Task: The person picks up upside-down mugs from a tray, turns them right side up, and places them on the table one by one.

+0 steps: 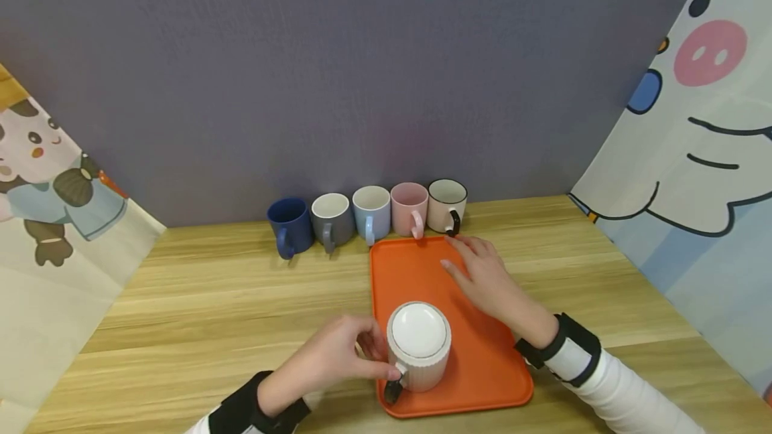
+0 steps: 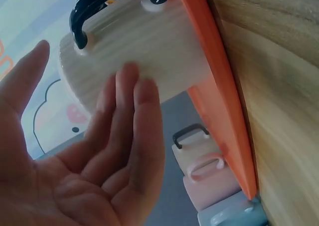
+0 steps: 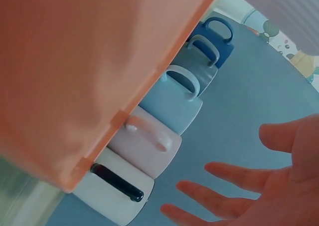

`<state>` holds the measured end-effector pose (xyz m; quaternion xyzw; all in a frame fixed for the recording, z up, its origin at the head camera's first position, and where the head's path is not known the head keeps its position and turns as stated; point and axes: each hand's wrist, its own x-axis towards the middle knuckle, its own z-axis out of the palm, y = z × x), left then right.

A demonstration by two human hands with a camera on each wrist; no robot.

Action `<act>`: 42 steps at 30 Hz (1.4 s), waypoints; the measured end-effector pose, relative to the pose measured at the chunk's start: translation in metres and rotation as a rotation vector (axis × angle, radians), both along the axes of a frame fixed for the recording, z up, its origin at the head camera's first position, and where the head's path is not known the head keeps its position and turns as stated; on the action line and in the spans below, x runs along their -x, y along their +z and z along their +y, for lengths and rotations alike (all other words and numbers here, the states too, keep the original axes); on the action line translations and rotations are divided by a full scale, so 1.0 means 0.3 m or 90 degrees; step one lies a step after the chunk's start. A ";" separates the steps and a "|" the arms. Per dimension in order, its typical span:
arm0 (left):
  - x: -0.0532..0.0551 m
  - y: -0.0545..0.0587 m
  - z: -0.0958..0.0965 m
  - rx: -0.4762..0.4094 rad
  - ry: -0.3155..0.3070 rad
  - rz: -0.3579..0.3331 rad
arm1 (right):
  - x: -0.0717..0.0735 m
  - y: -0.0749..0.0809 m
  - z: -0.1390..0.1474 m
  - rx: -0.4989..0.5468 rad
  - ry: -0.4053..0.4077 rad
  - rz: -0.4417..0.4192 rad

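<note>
An off-white ribbed mug (image 1: 419, 347) with a black handle stands upside down on the near end of an orange tray (image 1: 476, 384), its base facing up. My left hand (image 1: 344, 357) is at the mug's left side, thumb near the handle. In the left wrist view its fingers (image 2: 145, 106) are loosely extended against the view of the mug's wall, and the thumb stands apart. Over the far right part of the tray, my right hand (image 1: 488, 280) has its fingers spread and holds nothing. Its fingertips are close to a cream mug (image 1: 445, 201) with a black handle.
Along the back wall, left of the cream mug, stand a navy mug (image 1: 295, 228), a grey mug (image 1: 335, 223), a light blue mug (image 1: 369, 209) and a pink mug (image 1: 407, 209), all upright. Printed panels (image 1: 730, 173) border the wooden table (image 1: 241, 293) on both sides.
</note>
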<state>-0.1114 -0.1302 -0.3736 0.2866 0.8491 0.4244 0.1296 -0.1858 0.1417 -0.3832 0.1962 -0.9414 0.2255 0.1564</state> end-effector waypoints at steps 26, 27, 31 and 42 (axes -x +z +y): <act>-0.077 -0.058 0.071 -0.042 0.037 -0.062 | -0.011 0.015 -0.064 0.012 0.054 0.026; -0.078 -0.057 0.072 -0.042 0.044 -0.061 | -0.010 0.018 -0.067 0.013 0.054 0.025; -0.083 -0.054 0.073 -0.030 0.058 -0.041 | -0.014 0.028 -0.075 0.018 0.053 0.015; -0.088 -0.051 0.069 0.014 0.068 0.049 | -0.010 0.023 -0.073 0.019 0.037 0.016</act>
